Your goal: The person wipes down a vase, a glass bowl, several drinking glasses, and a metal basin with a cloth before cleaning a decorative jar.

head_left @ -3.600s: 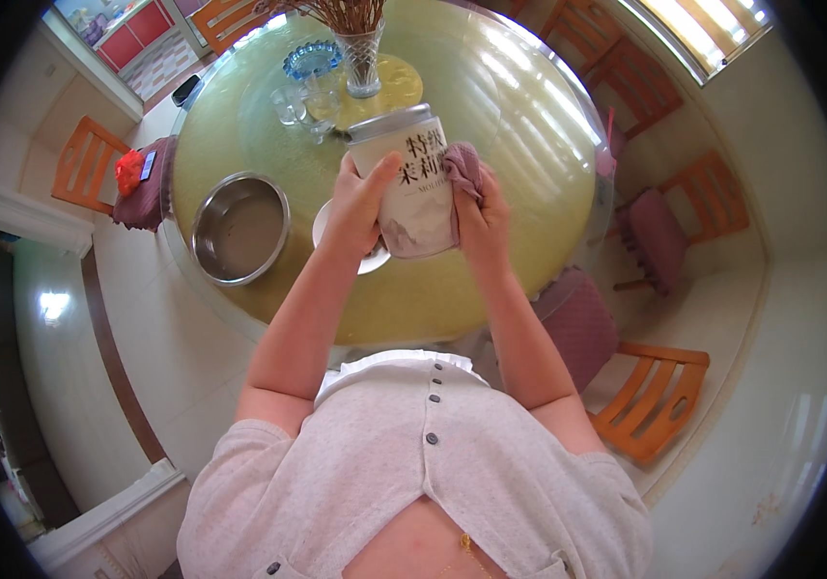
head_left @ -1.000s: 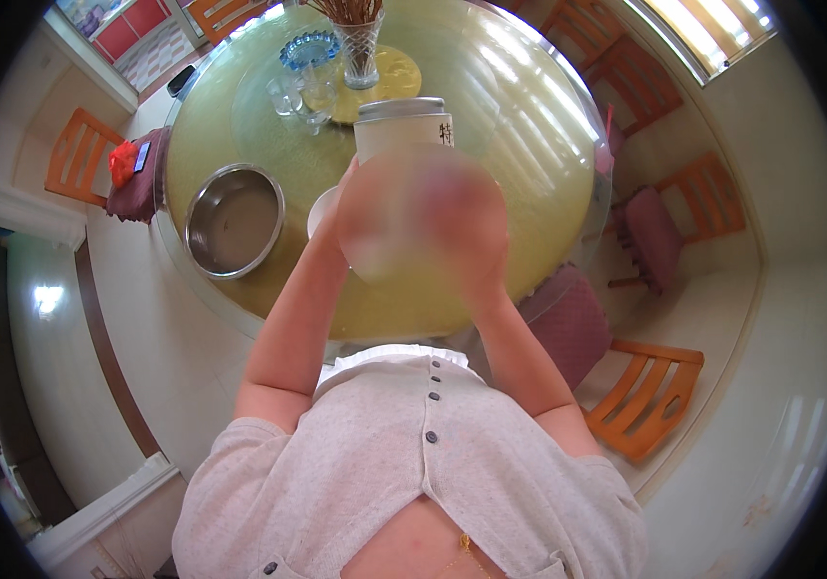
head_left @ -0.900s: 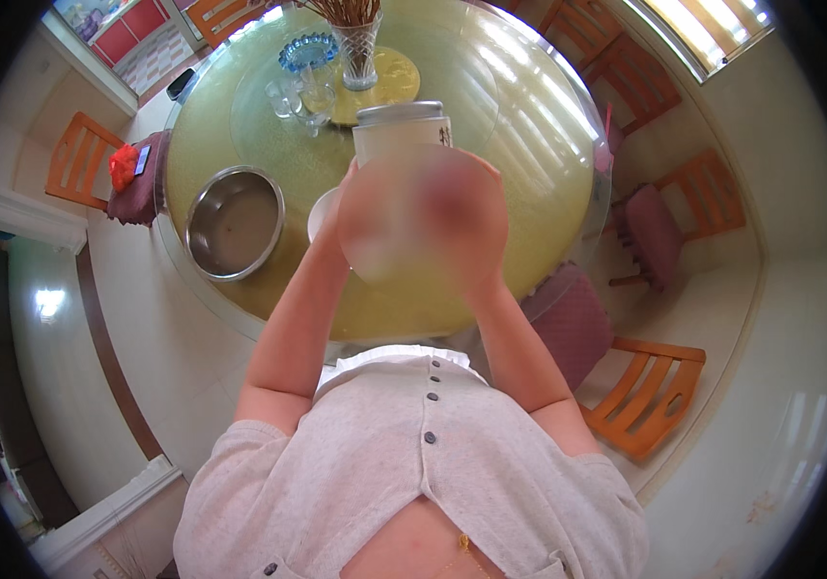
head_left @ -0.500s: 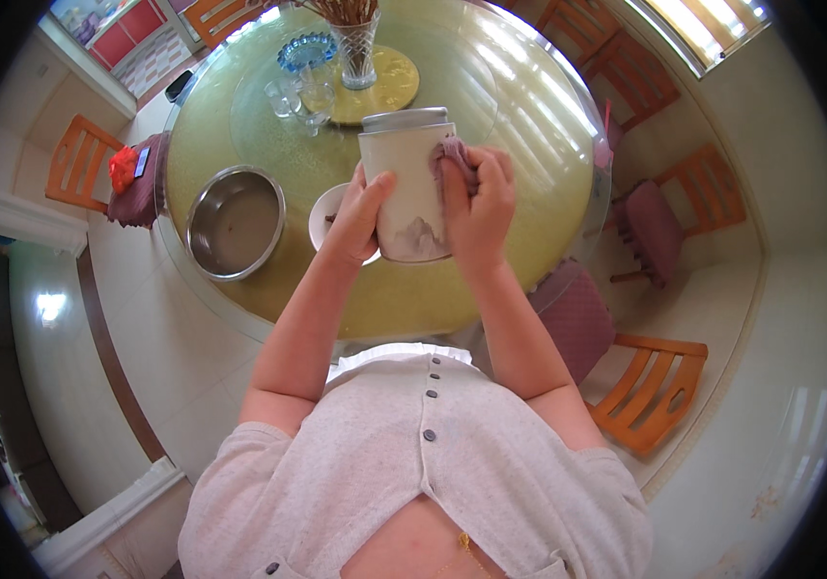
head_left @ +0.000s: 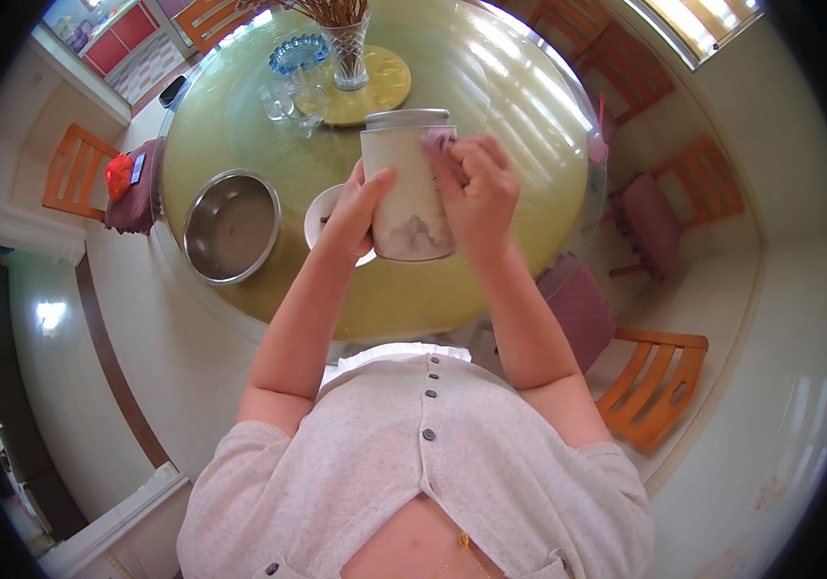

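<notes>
A pale, cylindrical canister (head_left: 400, 183) with a silver-grey lid and a grey mountain-like pattern at its base is held upright above the near part of the table. My left hand (head_left: 359, 210) grips it around its left side, thumb across the front. Against its upper right side my right hand (head_left: 481, 188) presses a bunched mauve cloth (head_left: 439, 143), fingers closed on it. Behind my left hand, partly hidden, a white bowl (head_left: 319, 214) sits on the table with something dark in it.
On the round glass-topped table (head_left: 230, 328) stands a steel basin (head_left: 232, 228) at left. Farther back are clear glasses (head_left: 290, 96), a blue glass dish (head_left: 298, 54) and a crystal vase (head_left: 348, 58) of dried stems. Wooden chairs (head_left: 653, 386) surround the table.
My right hand and the cloth have shifted slightly along the canister's upper right side, with the fingers blurred a little. My left hand still holds the canister in nearly the same place.
</notes>
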Demonstrator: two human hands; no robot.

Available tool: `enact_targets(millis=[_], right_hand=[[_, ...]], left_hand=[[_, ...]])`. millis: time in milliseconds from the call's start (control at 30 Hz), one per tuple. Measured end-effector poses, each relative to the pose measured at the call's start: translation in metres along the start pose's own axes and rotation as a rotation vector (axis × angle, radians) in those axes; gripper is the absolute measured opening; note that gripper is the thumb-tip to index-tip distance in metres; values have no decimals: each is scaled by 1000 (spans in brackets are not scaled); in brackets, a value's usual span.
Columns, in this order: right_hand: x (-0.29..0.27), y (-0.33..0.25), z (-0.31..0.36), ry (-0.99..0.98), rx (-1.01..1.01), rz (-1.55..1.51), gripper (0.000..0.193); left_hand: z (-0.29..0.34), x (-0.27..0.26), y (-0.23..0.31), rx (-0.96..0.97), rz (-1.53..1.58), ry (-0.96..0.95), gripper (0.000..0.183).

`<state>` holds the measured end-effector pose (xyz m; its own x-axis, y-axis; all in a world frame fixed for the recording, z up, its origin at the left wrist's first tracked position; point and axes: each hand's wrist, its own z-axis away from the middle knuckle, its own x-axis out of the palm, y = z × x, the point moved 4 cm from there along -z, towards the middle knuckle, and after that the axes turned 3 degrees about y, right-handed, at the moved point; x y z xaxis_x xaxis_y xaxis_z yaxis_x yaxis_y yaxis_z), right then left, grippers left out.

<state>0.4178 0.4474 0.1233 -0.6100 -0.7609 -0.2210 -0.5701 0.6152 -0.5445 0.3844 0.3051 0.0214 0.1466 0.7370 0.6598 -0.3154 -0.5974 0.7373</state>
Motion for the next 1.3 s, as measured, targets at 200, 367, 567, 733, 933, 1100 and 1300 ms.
enact_targets(millis=[200,367,567,733,933,1100,1300], right_hand=[[-3,-5,24,-143,-93,-87,14],[6,1,-4,28,27,-5,13],[14,-5,-1,-112,-139,-17,9],[-13,37,9,-48,296,-130,12],[-13,21,0,-64,119,-137,11],[-17,4,24,-243,-139,-76,21],[-19,8,18,-218,-195,-33,21]], left_hand=[[9,7,1,1,-71,16,58],[7,12,-5,2,-83,93,60],[7,9,0,42,-110,-16,63],[5,-2,-2,-48,18,39,67],[-7,1,2,-83,79,-90,60],[-13,-6,-2,-84,141,-80,59],[-4,5,3,10,-83,-66,57]])
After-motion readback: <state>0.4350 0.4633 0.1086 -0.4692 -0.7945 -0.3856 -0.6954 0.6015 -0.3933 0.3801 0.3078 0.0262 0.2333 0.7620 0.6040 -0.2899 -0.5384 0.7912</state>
